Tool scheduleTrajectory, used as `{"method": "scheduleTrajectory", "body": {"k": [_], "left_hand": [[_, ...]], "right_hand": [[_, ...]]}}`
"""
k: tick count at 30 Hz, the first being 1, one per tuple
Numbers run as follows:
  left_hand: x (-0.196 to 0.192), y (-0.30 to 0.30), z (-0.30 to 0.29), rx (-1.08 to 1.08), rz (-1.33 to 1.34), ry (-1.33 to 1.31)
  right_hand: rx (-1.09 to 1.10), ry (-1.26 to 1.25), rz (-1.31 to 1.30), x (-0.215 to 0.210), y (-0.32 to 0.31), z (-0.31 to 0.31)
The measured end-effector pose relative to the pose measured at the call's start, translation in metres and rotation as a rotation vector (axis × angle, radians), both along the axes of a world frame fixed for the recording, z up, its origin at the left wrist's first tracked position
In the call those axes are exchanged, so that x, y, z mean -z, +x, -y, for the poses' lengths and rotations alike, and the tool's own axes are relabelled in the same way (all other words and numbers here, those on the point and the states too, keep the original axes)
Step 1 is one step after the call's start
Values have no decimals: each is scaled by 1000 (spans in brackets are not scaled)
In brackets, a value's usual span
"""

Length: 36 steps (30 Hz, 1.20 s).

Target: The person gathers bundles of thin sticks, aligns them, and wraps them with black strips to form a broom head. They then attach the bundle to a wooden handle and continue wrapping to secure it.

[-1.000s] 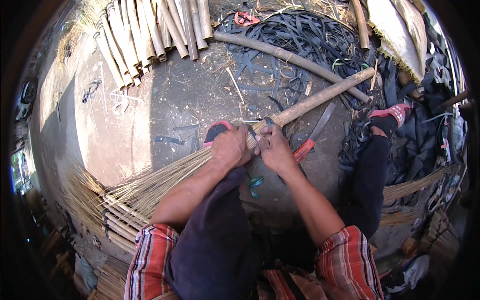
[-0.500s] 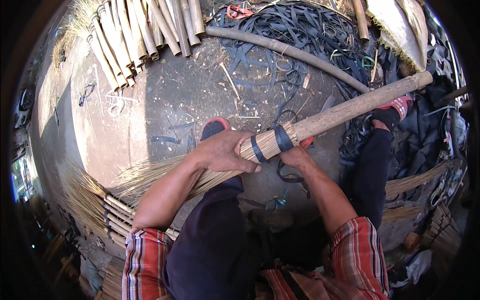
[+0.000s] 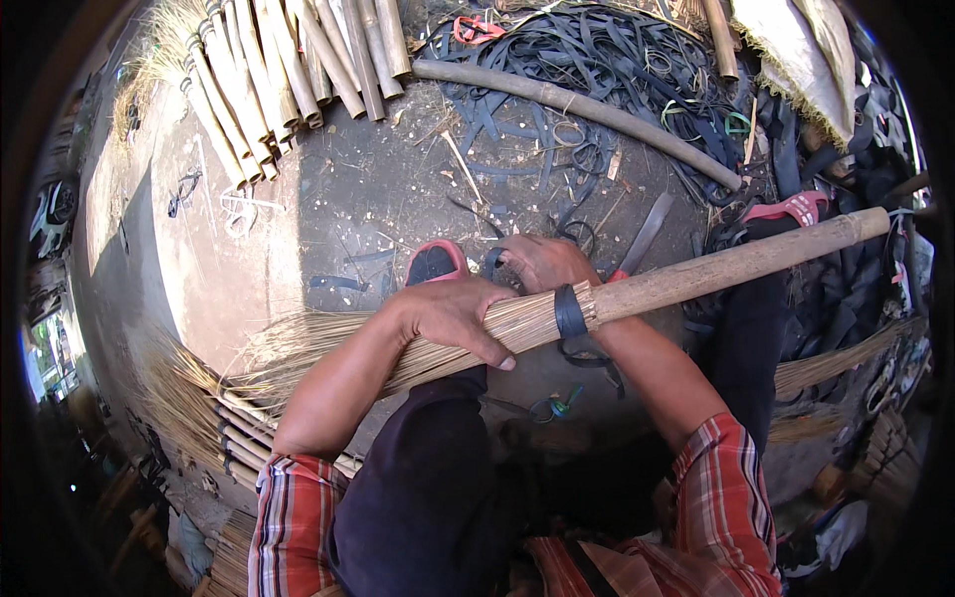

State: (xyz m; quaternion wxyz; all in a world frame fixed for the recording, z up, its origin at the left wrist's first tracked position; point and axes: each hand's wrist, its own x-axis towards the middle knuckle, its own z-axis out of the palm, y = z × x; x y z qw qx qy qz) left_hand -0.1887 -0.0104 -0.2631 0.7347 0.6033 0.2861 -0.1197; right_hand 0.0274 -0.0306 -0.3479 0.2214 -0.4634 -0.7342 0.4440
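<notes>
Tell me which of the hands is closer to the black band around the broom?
The right. The right hand sits just behind the broom, its wrist passing under the black band. The left hand grips the bristle bundle further along, away from the band.

Bare concrete floor (image 3: 249, 279), sunlit at left, shaded toward the middle. Littered with black rubber strips (image 3: 597, 60); bamboo poles (image 3: 288, 70) stacked at top, finished brooms (image 3: 199, 428) lower left.

My L hand (image 3: 453, 316) fingers curled down in a closed grip, L forearm reaching fwd, R hand (image 3: 542, 261) just beyond, fingers bent, R forearm angled in
</notes>
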Motion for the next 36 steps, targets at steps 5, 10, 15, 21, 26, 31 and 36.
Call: {"method": "scheduleTrajectory", "body": {"k": [5, 10, 15, 21, 26, 31, 36], "left_hand": [[4, -1, -14, -94, -418, 476], [25, 12, 0, -136, -721, 585], [36, 10, 13, -209, -697, 643], [45, 12, 21, -254, -716, 688], [47, 13, 24, -296, -776, 624], [35, 18, 22, -269, -823, 618], [28, 18, 20, -236, -800, 593]], "right_hand": [[147, -384, 409, -2, 22, 42], [186, -495, 112, -57, 20, 61], [325, -711, -552, -92, -9, 50], [531, -637, -163, -50, -40, 54], [626, -686, -151, -50, -40, 74], [663, -692, -194, -67, -40, 71], [665, -757, -274, -72, -33, 67]]}}
